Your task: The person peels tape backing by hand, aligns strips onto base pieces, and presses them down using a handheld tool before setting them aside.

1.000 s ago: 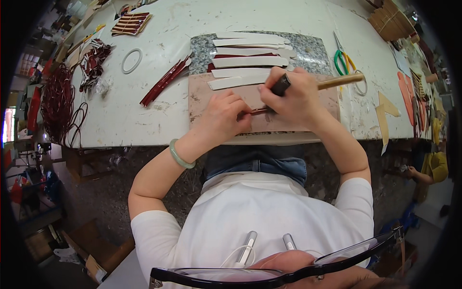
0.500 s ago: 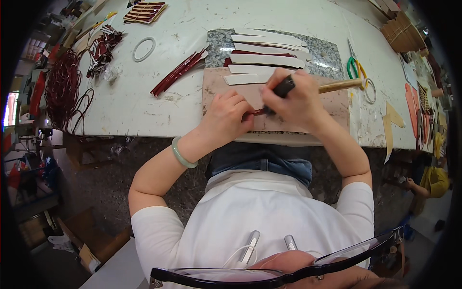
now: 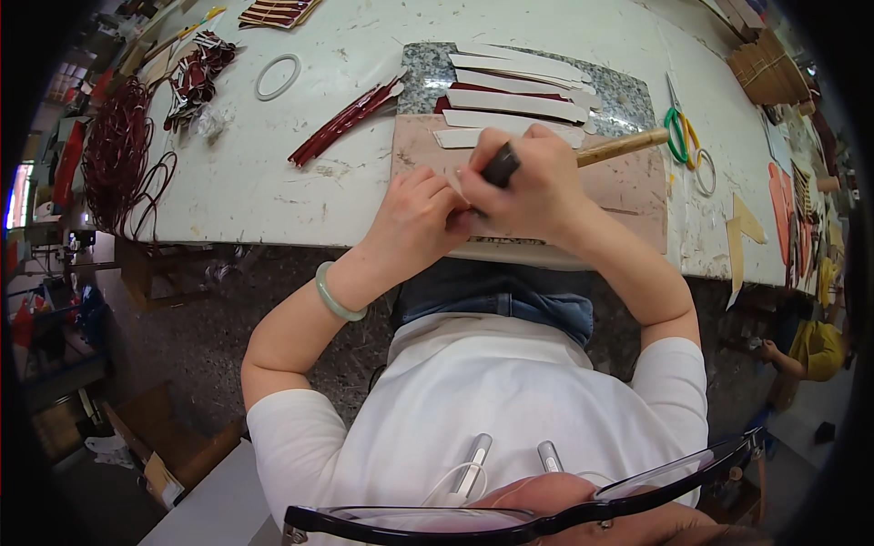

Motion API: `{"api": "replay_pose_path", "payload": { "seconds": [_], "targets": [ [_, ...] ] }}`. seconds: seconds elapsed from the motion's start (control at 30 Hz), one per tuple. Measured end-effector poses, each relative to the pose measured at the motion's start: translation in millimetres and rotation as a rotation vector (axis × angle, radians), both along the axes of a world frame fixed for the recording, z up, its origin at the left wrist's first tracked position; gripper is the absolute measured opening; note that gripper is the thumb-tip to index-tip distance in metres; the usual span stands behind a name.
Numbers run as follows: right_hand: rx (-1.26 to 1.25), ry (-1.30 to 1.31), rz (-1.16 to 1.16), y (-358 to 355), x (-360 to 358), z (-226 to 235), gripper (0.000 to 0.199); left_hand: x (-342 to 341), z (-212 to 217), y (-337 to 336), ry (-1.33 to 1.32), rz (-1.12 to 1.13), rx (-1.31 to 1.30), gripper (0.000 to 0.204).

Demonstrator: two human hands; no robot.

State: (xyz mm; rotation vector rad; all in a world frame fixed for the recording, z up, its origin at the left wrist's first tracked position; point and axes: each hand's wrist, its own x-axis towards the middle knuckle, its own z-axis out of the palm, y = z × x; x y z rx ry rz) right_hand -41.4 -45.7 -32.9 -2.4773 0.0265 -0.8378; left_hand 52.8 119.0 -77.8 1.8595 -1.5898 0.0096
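Observation:
My right hand (image 3: 539, 189) is closed round a hammer close to its dark head (image 3: 500, 166); the wooden handle (image 3: 628, 146) sticks out to the right behind my fingers. Just left of it, my left hand (image 3: 419, 214) is pinched close to the near edge of a pinkish board (image 3: 628, 187). What its fingertips hold is hidden now; a narrow dark red strip showed there a moment ago. Beyond both hands, several white-backed strips (image 3: 519, 105) with dark red pieces among them lie across the board and a speckled stone slab (image 3: 423, 68).
Left of the slab lies a bundle of dark red strips (image 3: 346, 120), with a pale ring (image 3: 278, 77) and a heap of dark red cord (image 3: 118, 159) farther left. Scissors with green and yellow handles (image 3: 683, 136) and another ring (image 3: 706, 173) lie to the right. A person in yellow (image 3: 818, 350) is at far right.
My right hand and the hammer have shifted left, up against my left hand. The strip end between them is now covered. The whole view has shifted slightly.

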Motion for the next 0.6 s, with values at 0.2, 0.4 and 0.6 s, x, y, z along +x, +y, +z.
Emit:
{"api": "replay_pose_path", "payload": {
  "seconds": [0.2,0.4,0.6],
  "targets": [
    [0.004,0.019,0.055,3.4,2.4,3.2,0.021,3.9,5.5,5.0,-0.022,0.031,-0.018,0.015],
    [-0.034,0.036,0.034,-2.3,2.1,8.3,0.019,8.2,4.5,21.0,0.087,0.024,0.012,0.015],
    [0.011,-0.025,0.106,9.2,11.2,0.2,0.021,5.5,4.6,31.0,0.084,0.05,-0.004,0.017]
  ]
}}
